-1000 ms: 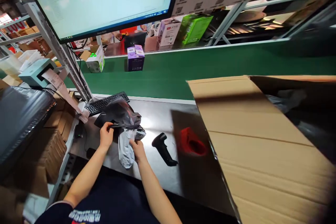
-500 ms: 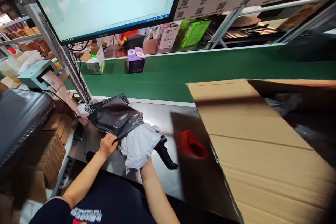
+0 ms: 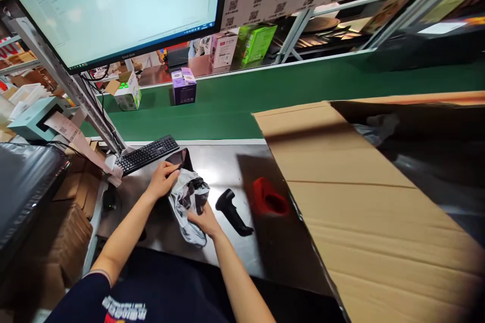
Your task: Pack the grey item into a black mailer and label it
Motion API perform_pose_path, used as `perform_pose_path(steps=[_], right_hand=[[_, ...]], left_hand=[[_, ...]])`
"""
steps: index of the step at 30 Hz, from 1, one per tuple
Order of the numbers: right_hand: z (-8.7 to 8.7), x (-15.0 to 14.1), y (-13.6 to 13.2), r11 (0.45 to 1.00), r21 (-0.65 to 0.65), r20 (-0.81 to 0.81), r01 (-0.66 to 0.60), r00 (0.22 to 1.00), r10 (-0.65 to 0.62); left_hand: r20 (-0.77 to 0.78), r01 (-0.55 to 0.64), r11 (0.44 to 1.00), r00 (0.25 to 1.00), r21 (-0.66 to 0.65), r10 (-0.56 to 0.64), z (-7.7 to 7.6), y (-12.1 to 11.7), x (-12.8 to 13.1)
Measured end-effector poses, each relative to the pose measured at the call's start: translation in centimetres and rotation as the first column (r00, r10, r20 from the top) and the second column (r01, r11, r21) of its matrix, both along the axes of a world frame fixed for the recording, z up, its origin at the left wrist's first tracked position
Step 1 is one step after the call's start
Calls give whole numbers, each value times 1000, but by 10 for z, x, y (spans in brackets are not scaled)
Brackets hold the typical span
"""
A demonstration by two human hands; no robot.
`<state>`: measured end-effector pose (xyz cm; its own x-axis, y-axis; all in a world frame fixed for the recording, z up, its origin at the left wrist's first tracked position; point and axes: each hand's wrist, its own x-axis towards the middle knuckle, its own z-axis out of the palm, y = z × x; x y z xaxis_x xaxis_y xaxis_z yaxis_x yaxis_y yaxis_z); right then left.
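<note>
Black plastic (image 3: 186, 160) drawn off the keyboard (image 3: 147, 155) since the previous frame; white bag (image 3: 185, 223) more bunched. Left hand (image 3: 162, 181) nearly closed, fingers pinching black plastic. Right hand (image 3: 206, 219) curled around white bag's lower right. Bag left of scanner (image 3: 233, 212), over surface (image 3: 217, 161); contact unclear.

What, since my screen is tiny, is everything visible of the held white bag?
The white bag is crumpled and looks like thin glossy plastic, with dark patches across its upper part. It slants over the metal table; whether it rests there is unclear. The right hand holds its right side; the left hand is at its top, beside black plastic.
</note>
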<state>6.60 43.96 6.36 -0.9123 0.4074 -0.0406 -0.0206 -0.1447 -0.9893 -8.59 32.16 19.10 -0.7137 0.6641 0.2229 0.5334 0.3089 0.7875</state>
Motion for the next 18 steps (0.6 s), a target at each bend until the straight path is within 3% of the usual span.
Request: perform_pose_path(steps=[2,4,6,7,9,11,13,16,18], right_hand=[[5,0,5,994,-54,12,-98,995,99],[8,-4,7,992,-60,31,-110,993,112],[7,-12,6,994,-81,47,-72,996,76],[5,-16,4,992,-114,51,-52,997,58],[0,-26,-2,981,-191,60,-19,998,31],[-6,-34,-9,971,-238,90,31,996,-9],[-10,-40,-19,965,-252,127,65,991,-33],[-17,-44,-34,966,-246,150,77,988,-41],[-24,-46,-43,970,-226,160,86,986,-51]], left_hand=[[-46,165,962,983,-216,-179,19,3,-4],[-55,328,870,926,-368,-372,36,5,0],[-61,441,792,858,-423,-510,43,4,11],[-87,452,778,840,-437,-536,41,2,20],[-212,351,810,846,-470,-489,27,-7,39],[-423,138,876,834,-461,-354,1,-21,58],[-634,-25,933,740,-359,-225,-25,-36,72],[-820,-43,987,562,-155,-105,-50,-58,79],[-853,31,996,514,-87,-91,-53,-68,77]])
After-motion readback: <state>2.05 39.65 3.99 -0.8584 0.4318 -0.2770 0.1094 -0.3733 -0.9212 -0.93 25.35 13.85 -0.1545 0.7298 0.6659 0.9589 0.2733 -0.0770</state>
